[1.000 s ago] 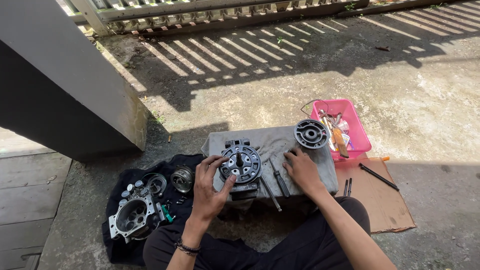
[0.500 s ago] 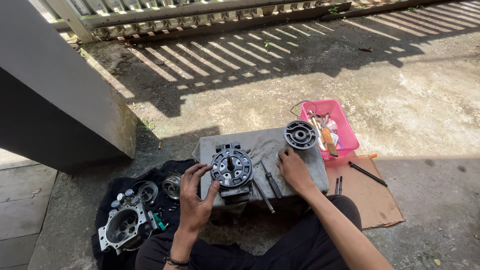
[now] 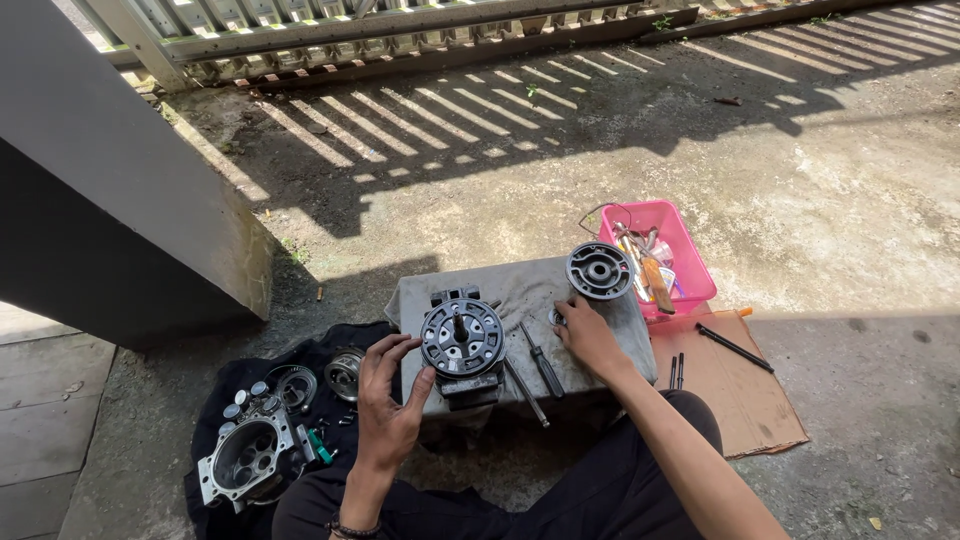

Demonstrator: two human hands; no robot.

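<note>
A round dark metal machine part with a centre shaft stands on a grey concrete block in front of me. My left hand hovers just left of it, fingers spread, holding nothing. My right hand lies on the block to the right, its fingertips at a small round piece. A round ribbed cover plate sits at the block's far right corner. A black-handled screwdriver and a thin metal rod lie between my hands.
A pink basket of small tools stands behind the block on the right. A cardboard sheet carries a black tool. On a black cloth at left lie a metal housing and rings. A grey wall rises at left.
My left hand has come off the round part and opened beside it. My right hand has slid up the block toward the small round piece.
</note>
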